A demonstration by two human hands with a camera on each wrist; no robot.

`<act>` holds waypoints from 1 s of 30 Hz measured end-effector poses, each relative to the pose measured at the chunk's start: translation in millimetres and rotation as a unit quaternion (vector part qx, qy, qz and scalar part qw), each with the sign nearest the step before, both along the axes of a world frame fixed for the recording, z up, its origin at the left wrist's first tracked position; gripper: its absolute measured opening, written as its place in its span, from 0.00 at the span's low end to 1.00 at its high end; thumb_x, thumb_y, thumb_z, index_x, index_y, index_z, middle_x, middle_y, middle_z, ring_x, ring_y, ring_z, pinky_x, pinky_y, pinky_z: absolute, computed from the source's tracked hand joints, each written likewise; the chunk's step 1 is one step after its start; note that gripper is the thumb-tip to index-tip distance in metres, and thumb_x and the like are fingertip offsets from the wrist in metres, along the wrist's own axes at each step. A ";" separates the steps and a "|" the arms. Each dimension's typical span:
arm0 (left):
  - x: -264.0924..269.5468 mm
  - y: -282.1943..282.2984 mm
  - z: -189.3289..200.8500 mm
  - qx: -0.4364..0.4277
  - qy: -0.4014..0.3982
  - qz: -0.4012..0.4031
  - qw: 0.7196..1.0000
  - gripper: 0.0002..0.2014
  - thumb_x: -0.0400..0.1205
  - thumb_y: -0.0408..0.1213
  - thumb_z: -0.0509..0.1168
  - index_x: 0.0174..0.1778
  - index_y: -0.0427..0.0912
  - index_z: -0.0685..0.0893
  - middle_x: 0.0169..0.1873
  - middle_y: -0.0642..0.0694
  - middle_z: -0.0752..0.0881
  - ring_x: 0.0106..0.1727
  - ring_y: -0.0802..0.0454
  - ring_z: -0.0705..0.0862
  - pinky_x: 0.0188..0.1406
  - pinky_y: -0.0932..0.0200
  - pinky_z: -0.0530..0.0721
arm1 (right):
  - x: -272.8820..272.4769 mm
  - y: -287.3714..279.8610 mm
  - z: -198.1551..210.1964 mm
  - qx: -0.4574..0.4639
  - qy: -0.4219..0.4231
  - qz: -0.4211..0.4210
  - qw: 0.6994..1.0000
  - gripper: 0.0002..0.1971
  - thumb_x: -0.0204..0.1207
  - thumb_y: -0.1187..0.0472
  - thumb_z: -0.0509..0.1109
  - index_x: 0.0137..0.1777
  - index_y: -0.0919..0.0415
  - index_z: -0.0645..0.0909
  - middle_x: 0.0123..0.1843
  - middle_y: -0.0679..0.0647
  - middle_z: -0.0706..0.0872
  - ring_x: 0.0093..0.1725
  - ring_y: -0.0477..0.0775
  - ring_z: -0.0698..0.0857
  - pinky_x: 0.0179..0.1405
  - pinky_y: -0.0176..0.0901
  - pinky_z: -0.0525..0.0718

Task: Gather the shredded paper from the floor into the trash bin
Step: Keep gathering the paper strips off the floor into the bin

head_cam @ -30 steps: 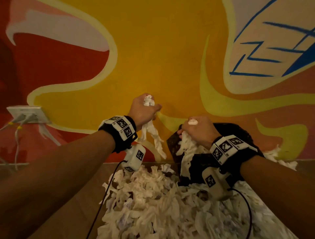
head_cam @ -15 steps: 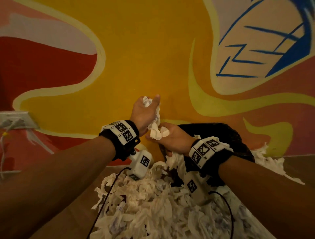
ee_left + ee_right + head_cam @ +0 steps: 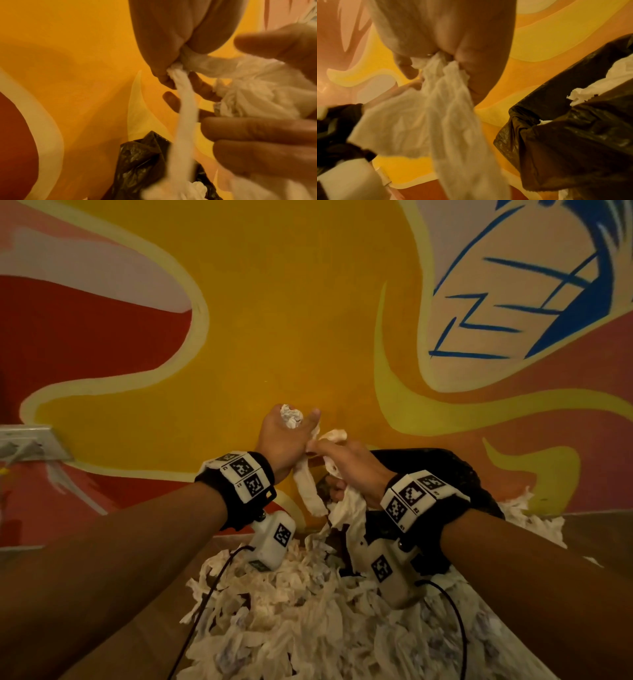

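Observation:
A big heap of white shredded paper (image 3: 301, 621) covers the floor in front of me. The trash bin, lined with a black bag (image 3: 442, 470), stands against the wall behind my right wrist, with some shreds inside it (image 3: 589, 93). My left hand (image 3: 284, 436) is raised and grips a crumpled wad of paper (image 3: 291, 416), with a long strip (image 3: 185, 108) hanging from it. My right hand (image 3: 346, 463) touches the left and grips a bunch of strips (image 3: 443, 94) that trail down toward the bin's near edge.
A painted wall in yellow, red and blue rises right behind the bin. A white wall socket (image 3: 30, 443) with plugged-in cables sits low at the left. Wooden floor (image 3: 147, 611) shows left of the heap. More shreds (image 3: 534, 518) lie right of the bin.
My hands were apart a second ago, each with its own bunch. They have come together above the bin's left edge, and the view has shifted slightly right.

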State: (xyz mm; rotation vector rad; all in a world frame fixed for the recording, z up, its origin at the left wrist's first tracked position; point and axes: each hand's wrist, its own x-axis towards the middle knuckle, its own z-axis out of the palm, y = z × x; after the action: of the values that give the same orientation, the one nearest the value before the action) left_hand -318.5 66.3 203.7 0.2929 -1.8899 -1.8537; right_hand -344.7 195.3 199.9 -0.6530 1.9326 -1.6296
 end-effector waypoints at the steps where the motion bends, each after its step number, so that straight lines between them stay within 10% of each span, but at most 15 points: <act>1: -0.3 -0.5 0.9 0.020 0.010 -0.006 1.000 0.14 0.81 0.37 0.70 0.47 0.40 0.68 0.27 0.53 0.75 0.25 0.60 0.77 0.31 0.62 0.80 | -0.2 -0.1 -1.1 -0.008 -0.005 -0.002 1.000 0.24 0.73 0.39 0.71 0.47 0.64 0.81 0.23 0.49 0.74 0.18 0.47 0.72 0.25 0.44 0.73; 5: 0.5 2.6 6.8 0.041 0.005 -0.020 0.999 0.16 0.81 0.32 0.68 0.35 0.43 0.67 0.22 0.54 0.76 0.24 0.57 0.76 0.34 0.56 0.80 | -0.1 -2.4 -1.9 -0.039 -0.004 0.000 0.999 0.23 0.76 0.40 0.69 0.51 0.63 0.79 0.36 0.60 0.74 0.18 0.45 0.72 0.20 0.38 0.74; 11: 3.2 6.0 16.1 0.075 0.016 -0.044 0.996 0.14 0.82 0.28 0.67 0.37 0.41 0.67 0.29 0.41 0.75 0.33 0.43 0.80 0.39 0.47 0.86 | 0.2 -2.8 -0.1 -0.063 -0.133 0.007 0.989 0.09 0.83 0.52 0.65 0.48 0.57 0.76 0.29 0.52 0.81 0.15 0.47 0.69 0.17 0.38 0.72; 19: 8.8 -9.7 7.7 0.085 -0.056 -0.112 0.988 0.22 0.82 0.28 0.67 0.29 0.45 0.62 0.20 0.49 0.66 0.20 0.53 0.68 0.30 0.52 0.66 | -8.9 -1.6 1.1 -0.046 0.044 -0.116 0.991 0.04 0.78 0.63 0.71 0.48 0.62 0.79 0.33 0.55 0.79 0.23 0.49 0.75 0.23 0.43 0.76; 25: 12.8 -9.3 0.7 0.074 -0.032 -0.200 0.977 0.23 0.69 0.32 0.75 0.29 0.42 0.62 0.26 0.41 0.74 0.38 0.41 0.83 0.33 0.52 0.75 | -13.9 4.5 10.4 -0.065 0.074 -0.115 0.989 0.07 0.77 0.68 0.71 0.54 0.65 0.83 0.29 0.52 0.82 0.18 0.44 0.76 0.18 0.37 0.74; 27: 13.9 -13.0 1.5 0.032 -0.039 -0.223 0.973 0.22 0.71 0.31 0.74 0.28 0.41 0.63 0.22 0.45 0.76 0.28 0.43 0.83 0.25 0.57 0.75 | -15.4 6.8 11.0 -0.074 0.051 -0.124 0.988 0.08 0.77 0.66 0.71 0.55 0.66 0.83 0.28 0.53 0.82 0.20 0.48 0.75 0.21 0.40 0.76; 30: 13.5 -16.8 2.2 -0.014 -0.062 -0.196 0.979 0.21 0.75 0.26 0.73 0.29 0.41 0.66 0.26 0.37 0.74 0.33 0.29 0.83 0.30 0.38 0.84 | -17.6 13.8 12.2 -0.081 0.042 -0.126 0.988 0.04 0.80 0.65 0.69 0.51 0.64 0.83 0.25 0.52 0.83 0.20 0.49 0.78 0.21 0.38 0.78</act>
State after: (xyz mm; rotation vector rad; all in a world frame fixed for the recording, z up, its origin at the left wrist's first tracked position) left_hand -305.0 49.5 205.9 0.0257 -2.1801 -2.0973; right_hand -362.2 209.1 212.1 -0.5648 2.0241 -1.9598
